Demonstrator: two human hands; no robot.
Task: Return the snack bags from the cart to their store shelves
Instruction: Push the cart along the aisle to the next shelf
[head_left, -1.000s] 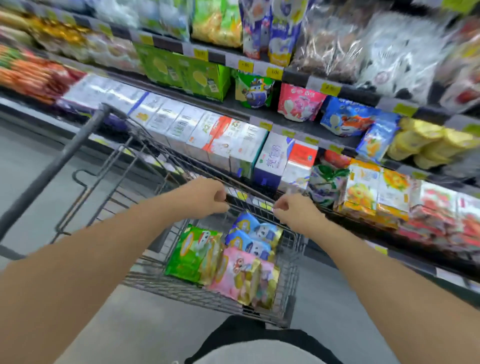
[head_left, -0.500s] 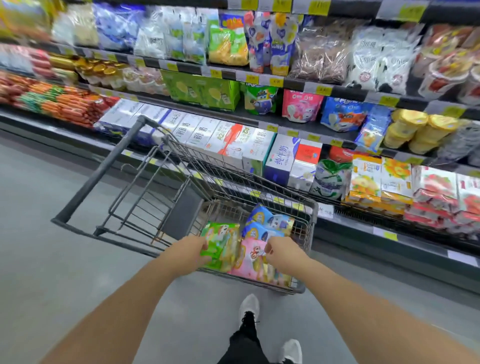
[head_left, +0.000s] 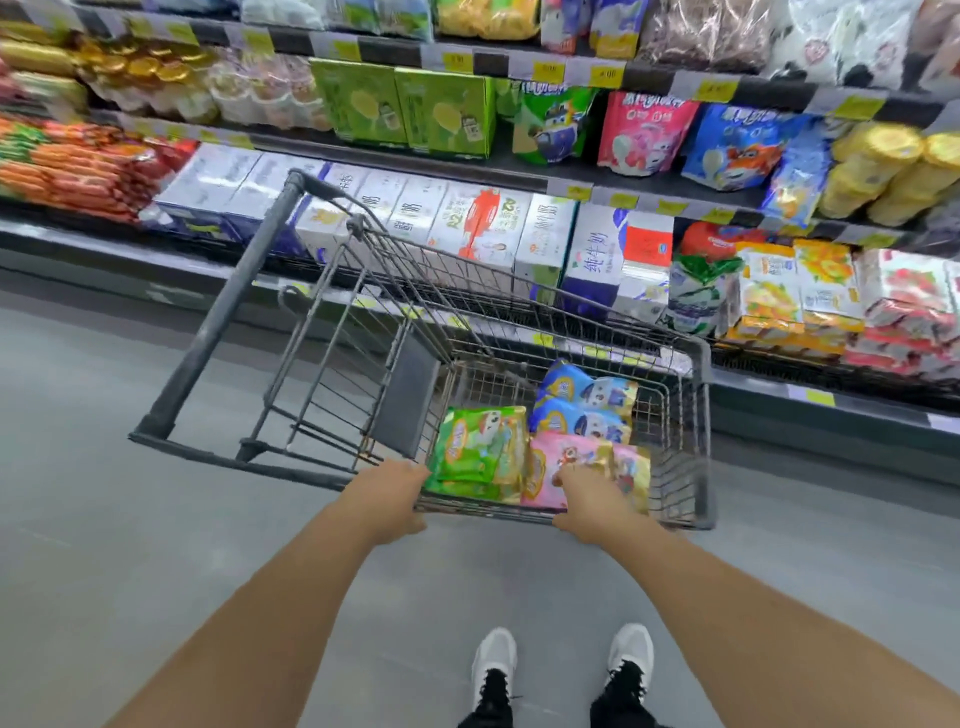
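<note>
**Both hands at the near edge of the cart, first bags not yet lifted**

Nearest: two white shoes (head_left: 563, 654) on grey floor, forearms reaching forward. Left hand (head_left: 387, 501) lies at the near rim of the cart (head_left: 701, 415), fingers curled over it, touching the corner of the green bags (head_left: 480, 449); whether it grips wire or packet I cannot tell. Right hand (head_left: 592, 499) is inside the basket, fingers spread flat on the pink bags (head_left: 576, 470), not yet closed on one.

Beyond them, two blue bags (head_left: 584, 408) lie stacked toward the shelf side. All bags sit in the basket's far-right end.

Judged best practice: take a bag by its sealed edge, not by squeezing the puffed middle; match colours to the shelf, where a green bag (head_left: 553, 124), pink bag (head_left: 641, 132) and blue bag (head_left: 737, 148) stand upright on the middle shelf (head_left: 519, 169). Lift clear of the wire rim.

Hard to make out: count of bags in each pile; both hands' fingertips; shelf labels blurred; top shelf cropped.
</note>
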